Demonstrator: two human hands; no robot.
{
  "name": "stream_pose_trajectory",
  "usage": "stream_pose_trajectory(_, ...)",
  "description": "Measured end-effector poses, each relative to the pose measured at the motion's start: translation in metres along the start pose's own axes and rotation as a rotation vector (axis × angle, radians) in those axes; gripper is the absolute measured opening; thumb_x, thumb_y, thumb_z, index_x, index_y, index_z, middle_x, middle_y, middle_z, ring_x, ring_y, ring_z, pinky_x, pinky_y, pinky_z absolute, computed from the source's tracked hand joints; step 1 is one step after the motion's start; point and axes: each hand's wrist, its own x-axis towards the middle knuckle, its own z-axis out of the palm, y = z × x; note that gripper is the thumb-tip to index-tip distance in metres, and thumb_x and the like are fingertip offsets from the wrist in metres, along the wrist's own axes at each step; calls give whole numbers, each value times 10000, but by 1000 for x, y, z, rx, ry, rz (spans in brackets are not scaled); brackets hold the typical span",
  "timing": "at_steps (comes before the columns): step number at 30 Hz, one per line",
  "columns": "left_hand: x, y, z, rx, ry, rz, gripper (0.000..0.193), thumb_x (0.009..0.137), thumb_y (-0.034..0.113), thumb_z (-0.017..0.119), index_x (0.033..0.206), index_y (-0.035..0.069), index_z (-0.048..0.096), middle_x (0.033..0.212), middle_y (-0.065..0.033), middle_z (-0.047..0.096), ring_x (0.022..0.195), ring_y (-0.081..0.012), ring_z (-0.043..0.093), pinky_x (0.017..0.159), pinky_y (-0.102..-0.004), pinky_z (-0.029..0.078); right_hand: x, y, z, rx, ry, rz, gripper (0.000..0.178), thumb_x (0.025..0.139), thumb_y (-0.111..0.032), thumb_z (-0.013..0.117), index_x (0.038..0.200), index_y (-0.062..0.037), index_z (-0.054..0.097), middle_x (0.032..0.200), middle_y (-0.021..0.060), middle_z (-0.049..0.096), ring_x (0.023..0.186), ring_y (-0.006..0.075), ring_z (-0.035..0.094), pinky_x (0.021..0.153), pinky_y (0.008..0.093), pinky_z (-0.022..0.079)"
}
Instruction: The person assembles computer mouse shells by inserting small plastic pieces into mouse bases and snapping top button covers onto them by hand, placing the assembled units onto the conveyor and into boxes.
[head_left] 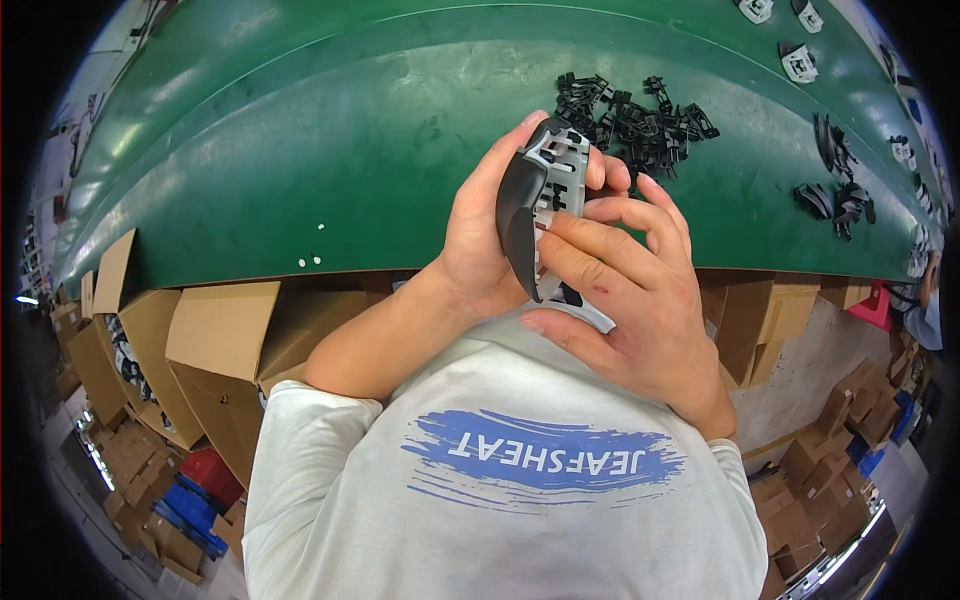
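Head view looks straight down, and both hands meet close to the chest, just over the near edge of the green counter (300,150). Left hand (485,240) is wrapped round a curved plastic part (535,200), dark and glossy on its outer face, grey and ribbed with slots on the inner one; the fingers curl behind it and the thumb comes up at the top, so that hand is closed firmly on the piece. Right hand (640,310) sits just beside it, half open, fingertips pressing on the grey ribbed face while the thumb points back toward the left wrist. Beyond the hands, a loose heap of small black clips (640,120) lies on the counter, with more black pieces (835,195) well off to the right. Cardboard boxes (210,340) crowd the floor beneath the counter edge.
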Motion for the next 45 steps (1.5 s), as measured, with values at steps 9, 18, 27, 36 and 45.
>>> stream_pose_trajectory(9, 1, -11, 7, 150, 197, 101, 584, 1084, 573, 444, 1002, 38, 664, 1009, -73, 680, 894, -152, 647, 863, -315, 563, -4, 22, 9, 87, -47, 29, 413, 728, -359, 918, 1065, -141, 823, 1239, 7, 747, 1248, 278, 589, 1235, 631, 206)
stream_pose_trajectory(18, 9, -9, 40, 398, 292, 156, 380, 1137, 377, 451, 1298, 75, 617, 1248, -48, 674, 1169, -152, 612, 1063, -369, 454, -44, 58, 53, 1467, 381, 218, 687, 1003, -386, 691, 1477, 69, 488, 1478, 188, 581, 1391, 303, 544, 1231, 495, 329)
stream_pose_trajectory(27, -14, 3, 14, 396, 395, 267, 296, 1119, 295, 517, 1309, 75, 575, 1217, -46, 664, 1161, -143, 611, 1045, -365, 465, -40, 63, 55, 1422, 112, 362, 431, 1057, -211, 574, 1379, 76, 566, 1333, 163, 666, 1278, 242, 606, 1161, 438, 404)
stream_pose_trajectory(36, -81, 70, -2, 405, 555, 647, 335, 1056, 312, 648, 1287, 84, 563, 1149, -29, 660, 1073, -125, 634, 904, -325, 523, -15, 103, 24, 1180, 302, 399, 369, 1067, -140, 571, 1374, 63, 594, 1298, 203, 684, 1159, 260, 675, 1071, 405, 518)
stream_pose_trajectory(45, -450, 183, -93, 1640, 1963, 1850, 420, 997, 268, 735, 1250, -5, 540, 1158, -125, 649, 1052, -219, 633, 954, -374, 518, 40, 219, -28, 1062, 368, 305, 343, 1110, -145, 527, 1384, 54, 582, 1337, 163, 662, 1156, 196, 641, 1071, 345, 502)
